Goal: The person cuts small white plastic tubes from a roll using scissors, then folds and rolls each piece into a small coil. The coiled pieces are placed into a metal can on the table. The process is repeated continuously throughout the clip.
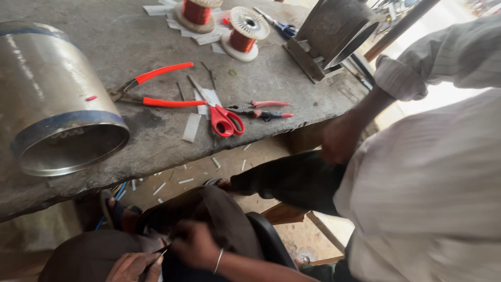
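Note:
My left hand (pixel 130 266) and my right hand (pixel 195 244) meet low in the view, over my lap in brown trousers (pixel 219 214). Between their fingertips is a small thin pale strip (pixel 163 253); it is blurred and I cannot tell what it is. My right wrist wears a thin bracelet (pixel 219 260). Both hands are well below the front edge of the grey stone bench (pixel 156 151).
On the bench lie red-handled pliers (pixel 156 86), red scissors (pixel 224 119), small cutters (pixel 263 110), two spools of copper wire (pixel 244 32), paper strips and a big metal cylinder (pixel 57 99). Another person in a pale striped shirt (pixel 433 183) stands right, hand (pixel 339 138) lowered.

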Motion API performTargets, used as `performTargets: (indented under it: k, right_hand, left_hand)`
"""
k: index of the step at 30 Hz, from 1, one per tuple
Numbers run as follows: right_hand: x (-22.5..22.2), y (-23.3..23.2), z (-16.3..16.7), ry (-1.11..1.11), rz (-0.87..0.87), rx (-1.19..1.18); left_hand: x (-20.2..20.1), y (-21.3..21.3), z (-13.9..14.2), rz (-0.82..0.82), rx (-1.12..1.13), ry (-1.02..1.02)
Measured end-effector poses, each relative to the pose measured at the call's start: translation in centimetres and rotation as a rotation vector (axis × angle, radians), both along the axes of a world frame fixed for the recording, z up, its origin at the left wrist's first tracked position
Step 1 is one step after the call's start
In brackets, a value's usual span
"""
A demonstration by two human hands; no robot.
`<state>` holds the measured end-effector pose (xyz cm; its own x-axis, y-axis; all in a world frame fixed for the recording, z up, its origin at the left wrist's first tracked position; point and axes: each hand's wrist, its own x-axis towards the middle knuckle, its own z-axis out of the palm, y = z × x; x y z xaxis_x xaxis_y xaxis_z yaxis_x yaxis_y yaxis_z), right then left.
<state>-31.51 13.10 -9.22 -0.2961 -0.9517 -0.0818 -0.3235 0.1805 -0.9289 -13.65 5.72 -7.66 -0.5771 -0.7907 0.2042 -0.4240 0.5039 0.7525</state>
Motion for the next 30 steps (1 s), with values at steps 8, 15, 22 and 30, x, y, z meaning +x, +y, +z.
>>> performTargets:
  k: [8,15,22,30]
  right_hand:
    - [1.0,0.5,1.1,-0.681,0.182,0.106]
    - [1.5,-0.4,2.7,-0.388,0.143,0.025]
    - [2.7,-0.5,5.3,0.359,0.228,-0.310]
    - [3.3,-0.3,6.4,0.430,0.296,-0.374]
  left_hand:
    - [1.5,-0.1,2.9,0.298,0.524,-0.054]
    - [1.7,-0.2,4.9,0.166,0.459,0.136]
    - [2.2,-0.2,4.1,0.157,0.026,0.037]
    - [2.9,-0.5,2.5,0.122,0.149,0.068]
